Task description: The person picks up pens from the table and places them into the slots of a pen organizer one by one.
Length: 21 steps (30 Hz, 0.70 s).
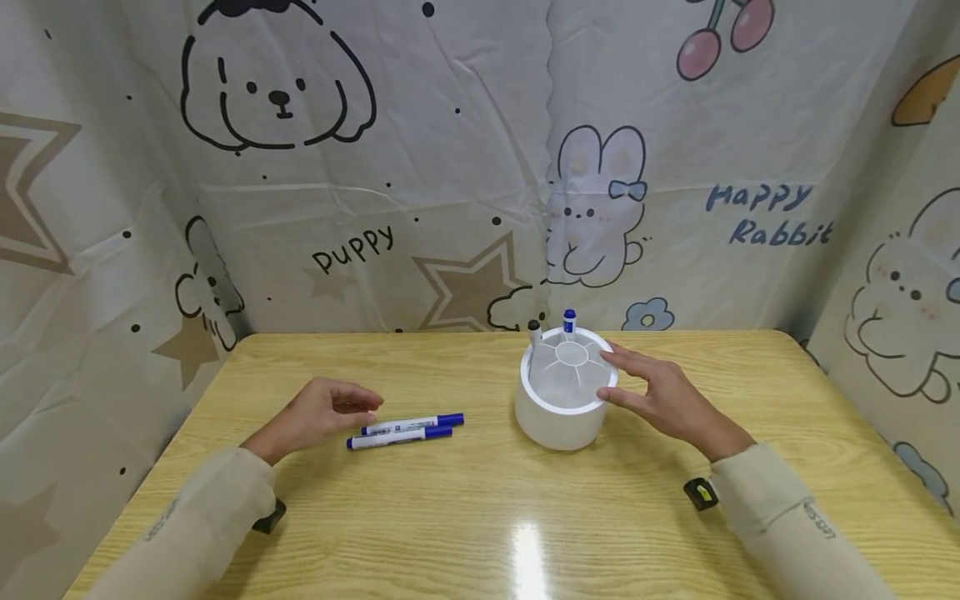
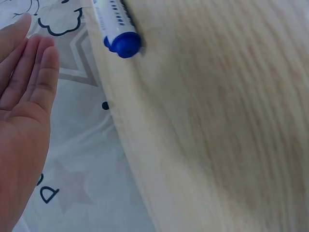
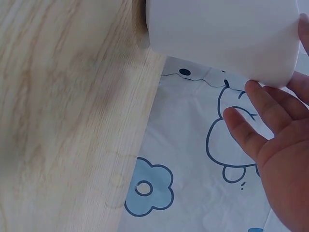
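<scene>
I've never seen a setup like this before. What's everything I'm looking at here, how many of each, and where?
Loose markers: 2, white with blue caps, lying side by side left of the pot
Pot: 1, white, round with inner compartments, right of the table's centre
Standing markers: 2, one blue-topped, one black-topped, at the back of the pot
Table: 1, yellowish wood grain, under everything
Cloth: count unclear, pale with cartoon drawings, behind the table and at both sides
Small devices: 2, black, one by each cuff
Sleeves: 2, beige, on both arms
Left hand: 1, by the loose markers' left ends
Right hand: 1, fingers at the pot's right side
</scene>
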Tool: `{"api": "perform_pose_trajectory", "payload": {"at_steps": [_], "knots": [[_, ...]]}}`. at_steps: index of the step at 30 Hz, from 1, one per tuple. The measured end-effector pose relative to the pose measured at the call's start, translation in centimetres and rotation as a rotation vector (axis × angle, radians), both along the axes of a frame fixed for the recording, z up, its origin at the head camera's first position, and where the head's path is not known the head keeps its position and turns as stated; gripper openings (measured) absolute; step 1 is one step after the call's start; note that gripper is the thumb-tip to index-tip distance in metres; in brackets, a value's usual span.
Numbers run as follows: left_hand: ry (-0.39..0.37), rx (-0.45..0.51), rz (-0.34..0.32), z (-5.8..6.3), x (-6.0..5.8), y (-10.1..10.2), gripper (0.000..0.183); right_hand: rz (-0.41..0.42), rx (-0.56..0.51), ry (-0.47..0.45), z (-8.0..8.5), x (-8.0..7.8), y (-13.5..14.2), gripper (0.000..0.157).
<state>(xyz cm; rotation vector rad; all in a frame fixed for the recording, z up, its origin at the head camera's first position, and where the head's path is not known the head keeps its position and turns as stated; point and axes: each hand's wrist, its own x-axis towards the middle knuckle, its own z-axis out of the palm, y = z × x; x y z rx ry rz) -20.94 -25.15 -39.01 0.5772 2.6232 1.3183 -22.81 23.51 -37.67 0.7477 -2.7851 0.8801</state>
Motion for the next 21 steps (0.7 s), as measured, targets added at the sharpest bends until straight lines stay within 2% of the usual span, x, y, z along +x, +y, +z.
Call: {"api": "perform_pose_trajectory", "payload": {"at_steps": [9,13,21], "knots": [[-0.035,-0.058,0.026,-1.1,0.0,-0.4,0.026,0.003,-0.004,0.001,0.0,-0.1,0.1,0.062],[-0.034,-0.087,0.027,-1.6,-0.3,-0.4,0.023,-0.006,0.002,-0.002,0.0,-0.1,0.1,0.062],[-0.085,-0.097,0.015,-2.0,-0.9,-0.4,0.021,-0.020,0.009,-0.014,0.0,-0.1,0.1,0.063]]}}
